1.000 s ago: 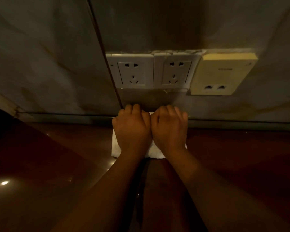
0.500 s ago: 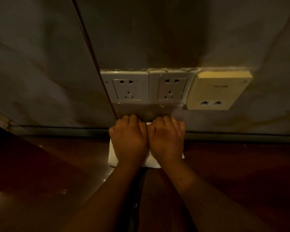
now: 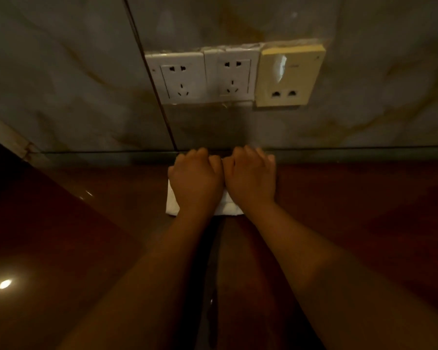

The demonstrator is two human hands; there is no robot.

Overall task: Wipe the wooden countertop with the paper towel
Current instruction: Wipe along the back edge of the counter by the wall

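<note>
Pressing down on a folded white paper towel (image 3: 173,203) w/ both hands, palms down, side by side. Towel lies flat on the surface (image 3: 352,213), a glossy dark red-brown wooden countertop, at the far edge right by the wall base. Most of the towel is covered; only its near-left corner and a strip of the near edge betw the wrists show.

L hand (image 3: 196,181) sits on the left half and R hand (image 3: 250,176) on the right half, touching each other along their inner sides. On both hands the fingers bend at the knuckles and point down toward the wall. Tips are hidden, so can't tell if they pinch the towel or just push on it. Both forearms are bare and run in from the bottom of the view.

A bright round light reflection (image 3: 5,284) shows on the surface at near left.

Behind the hands a narrow grey ledge (image 3: 86,156) runs along the foot of the wall (image 3: 61,84), which is grey marble-look tile w/ brownish veins. A dark vertical tile seam (image 3: 149,77) slants down to just left of the L hand.

On the wall above the hands, 3 plates sit in a row, edges touching: a white 5-hole socket (image 3: 181,80), a 2nd white 5-hole socket (image 3: 234,77), then a beige faceplate (image 3: 288,79) w/ two small ports low on it. The label on the beige plate is too blurred to read.
</note>
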